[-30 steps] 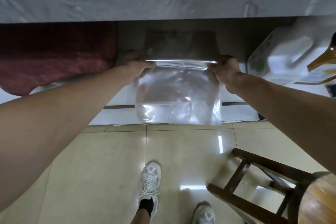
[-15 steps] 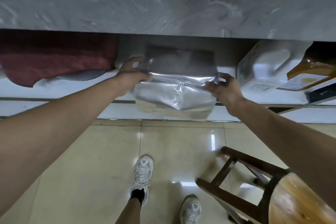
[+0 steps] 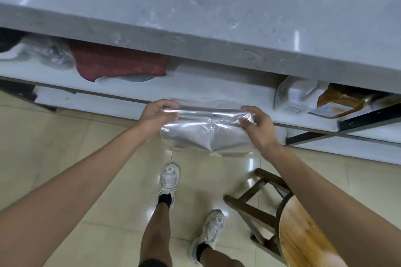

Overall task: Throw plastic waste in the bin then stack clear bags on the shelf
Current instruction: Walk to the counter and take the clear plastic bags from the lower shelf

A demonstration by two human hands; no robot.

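Note:
I hold a stack of clear plastic bags (image 3: 206, 132) by its top edge, just in front of the white shelf (image 3: 134, 91) under the grey marble counter (image 3: 195, 17). My left hand (image 3: 159, 114) pinches the left top corner. My right hand (image 3: 256, 123) grips the right top corner, fingers curled into the crinkled film. The bags hang down in front of the shelf's front edge, over the tiled floor. No bin is in view.
On the shelf lie a dark red cloth (image 3: 117, 63) and crumpled plastic (image 3: 52, 54) at left, a white jug (image 3: 297, 95) and an amber bottle (image 3: 338, 104) at right. A wooden stool (image 3: 288, 219) stands by my right leg.
The view has risen and tilted, showing the counter top. Both hands have drawn back from the shelf opening with the bags, which now hang lower in front of the shelf edge.

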